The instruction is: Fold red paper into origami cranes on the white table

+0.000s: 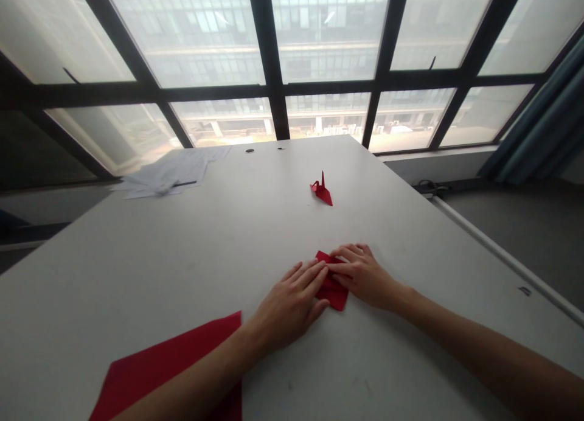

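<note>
A small folded piece of red paper [336,298] lies on the white table between my two hands. My left hand [294,299] rests on its left side with the fingers stretched out flat over the paper. From the right, my right hand [360,274] lays its fingers across the upper part, fingertips touching the paper near my left fingertips. Both hands cover part of the folds. Farther off on the table stands a finished red paper crane [322,193]. Under my left forearm lies a large red sheet [168,363], partly hidden by the arm.
Loose white papers [159,174] with a dark pen [185,183] on them lie at the table's far left. A dark round spot [249,151] marks the far end of the table [219,226]. Windows rise behind it, and a blue curtain [533,123] hangs at the right.
</note>
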`<state>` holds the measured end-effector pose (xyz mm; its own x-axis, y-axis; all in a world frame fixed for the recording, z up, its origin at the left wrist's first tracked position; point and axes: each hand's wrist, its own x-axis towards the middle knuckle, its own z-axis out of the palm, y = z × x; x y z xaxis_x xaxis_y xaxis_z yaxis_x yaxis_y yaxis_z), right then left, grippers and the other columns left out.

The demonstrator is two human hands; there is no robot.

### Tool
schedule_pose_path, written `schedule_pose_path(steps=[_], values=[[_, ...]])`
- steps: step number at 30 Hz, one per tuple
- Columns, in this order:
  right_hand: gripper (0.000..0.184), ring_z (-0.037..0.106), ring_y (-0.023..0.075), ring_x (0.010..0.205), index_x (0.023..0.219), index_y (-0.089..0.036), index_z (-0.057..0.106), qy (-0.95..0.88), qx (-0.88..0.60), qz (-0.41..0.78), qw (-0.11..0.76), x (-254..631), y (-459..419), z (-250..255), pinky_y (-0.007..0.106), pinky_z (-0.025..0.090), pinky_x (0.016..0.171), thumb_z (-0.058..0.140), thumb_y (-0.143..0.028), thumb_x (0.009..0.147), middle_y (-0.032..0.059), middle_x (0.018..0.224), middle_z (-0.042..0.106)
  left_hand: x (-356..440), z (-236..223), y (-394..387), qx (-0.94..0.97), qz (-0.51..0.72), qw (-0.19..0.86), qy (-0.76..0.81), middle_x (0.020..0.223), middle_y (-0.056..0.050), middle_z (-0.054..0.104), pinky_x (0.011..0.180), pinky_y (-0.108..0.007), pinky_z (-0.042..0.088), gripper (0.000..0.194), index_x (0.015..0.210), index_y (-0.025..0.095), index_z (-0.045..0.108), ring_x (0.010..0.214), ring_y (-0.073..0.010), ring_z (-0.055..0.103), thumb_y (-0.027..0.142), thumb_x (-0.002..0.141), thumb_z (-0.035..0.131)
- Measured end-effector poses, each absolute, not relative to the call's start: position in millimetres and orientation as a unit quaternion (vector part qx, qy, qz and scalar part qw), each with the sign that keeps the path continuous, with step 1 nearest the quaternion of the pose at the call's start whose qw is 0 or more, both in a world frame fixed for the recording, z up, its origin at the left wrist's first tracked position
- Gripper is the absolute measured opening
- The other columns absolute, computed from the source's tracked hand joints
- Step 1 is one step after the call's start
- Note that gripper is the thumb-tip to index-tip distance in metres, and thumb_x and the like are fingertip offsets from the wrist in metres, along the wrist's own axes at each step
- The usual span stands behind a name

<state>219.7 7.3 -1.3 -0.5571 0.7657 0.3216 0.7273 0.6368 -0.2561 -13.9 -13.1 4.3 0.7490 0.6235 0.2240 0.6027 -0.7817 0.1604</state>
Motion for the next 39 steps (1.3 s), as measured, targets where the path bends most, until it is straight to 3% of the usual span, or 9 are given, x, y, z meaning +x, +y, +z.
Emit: schedule_pose_path(steps=[3,6,10,17,22,29,32,36,39], values=[[0.033,0.052,0.0241,0.125,0.132,-0.029,0.060,-0.885,-0.430,0.020,0.179,218.2,1.9,-4.4,0.047,0.028,0.109,0.047,-0.024,0.102,0.0071,0.133,0.063,-15.7,-1.1,-14.0,0.944,0.077,0.025,0.320,0.160,-0.016,0.028,0.120,-0.049,0.023,0.077,0.157,0.014,0.016,0.150,-0.0281,0.021,0.058,0.099,0.041],[0.045,0.035,0.0306,0.142,0.147,-0.022,0.044,-0.897,-0.422,-0.014,0.132,222.7,-2.9,-8.9,0.058,0.020,0.114,0.039,-0.020,0.102,0.0096,0.151,0.047,-17.1,0.9,-14.5,0.945,0.047,0.015,0.322,0.162,-0.015,0.019,0.121,-0.051,0.016,0.081,0.158,0.013,0.013,0.151,-0.0284,0.014,0.063,0.098,0.034],[0.049,0.028,0.0336,0.146,0.152,-0.016,0.034,-0.898,-0.429,-0.030,0.097,225.9,-7.2,-12.4,0.066,0.012,0.115,0.032,-0.022,0.103,0.0109,0.157,0.038,-21.0,4.6,-20.6,0.936,0.025,0.008,0.350,0.161,-0.017,0.022,0.120,-0.055,0.017,0.084,0.157,0.011,0.020,0.150,-0.0315,0.018,0.068,0.096,0.031],[0.049,0.030,0.0318,0.146,0.150,-0.016,0.039,-0.890,-0.443,-0.031,0.100,219.8,-7.3,-13.1,0.064,0.019,0.117,0.031,-0.025,0.103,0.0118,0.156,0.039,-27.1,-3.5,-30.0,0.854,0.047,-0.042,0.516,0.150,-0.032,0.037,0.112,-0.062,0.031,0.091,0.148,-0.002,0.037,0.144,-0.0431,0.030,0.071,0.093,0.034],[0.051,0.026,0.0317,0.148,0.151,-0.013,0.038,-0.895,-0.433,-0.043,0.100,219.4,-7.8,-15.9,0.063,0.020,0.117,0.033,-0.017,0.100,0.0131,0.157,0.037,-6.5,-1.3,-23.7,0.915,0.083,-0.024,0.394,0.162,-0.017,0.021,0.120,-0.050,0.024,0.077,0.157,0.010,0.017,0.151,-0.0294,0.016,0.059,0.100,0.032],[0.050,0.026,0.0316,0.148,0.150,-0.012,0.038,-0.865,-0.491,-0.032,0.097,224.5,-12.7,-8.3,0.066,0.013,0.117,0.030,-0.027,0.103,0.0167,0.156,0.037,-2.6,-6.5,-25.1,0.927,0.060,0.023,0.371,0.161,-0.017,0.023,0.120,-0.055,0.019,0.085,0.157,0.011,0.018,0.150,-0.0314,0.017,0.068,0.096,0.032],[0.054,0.021,0.0297,0.150,0.155,-0.012,0.028,-0.861,-0.498,-0.011,0.107,218.6,-17.7,-5.9,0.063,0.013,0.118,0.028,-0.030,0.104,0.0162,0.159,0.028,-3.2,-6.1,-25.4,0.926,0.060,0.027,0.372,0.162,-0.016,0.020,0.121,-0.053,0.019,0.083,0.158,0.012,0.015,0.151,-0.0304,0.017,0.067,0.097,0.031],[0.070,0.019,0.0277,0.150,0.158,-0.012,0.011,-0.908,-0.409,0.051,0.080,211.4,-27.7,-10.0,0.061,0.012,0.120,0.031,-0.051,0.103,0.0140,0.161,0.020,-2.9,-6.6,-26.0,0.925,0.070,0.022,0.372,0.163,-0.015,0.017,0.121,-0.050,0.017,0.080,0.158,0.014,0.010,0.151,-0.0286,0.015,0.062,0.099,0.032],[0.080,0.019,0.0314,0.150,0.157,-0.011,0.014,-0.906,-0.413,0.049,0.077,214.2,-33.6,-13.2,0.063,0.008,0.119,0.032,-0.063,0.099,0.0163,0.161,0.022,-3.7,-7.9,-26.4,0.928,0.075,0.014,0.366,0.163,-0.016,0.018,0.121,-0.051,0.016,0.081,0.158,0.013,0.011,0.151,-0.0291,0.015,0.063,0.098,0.033]])
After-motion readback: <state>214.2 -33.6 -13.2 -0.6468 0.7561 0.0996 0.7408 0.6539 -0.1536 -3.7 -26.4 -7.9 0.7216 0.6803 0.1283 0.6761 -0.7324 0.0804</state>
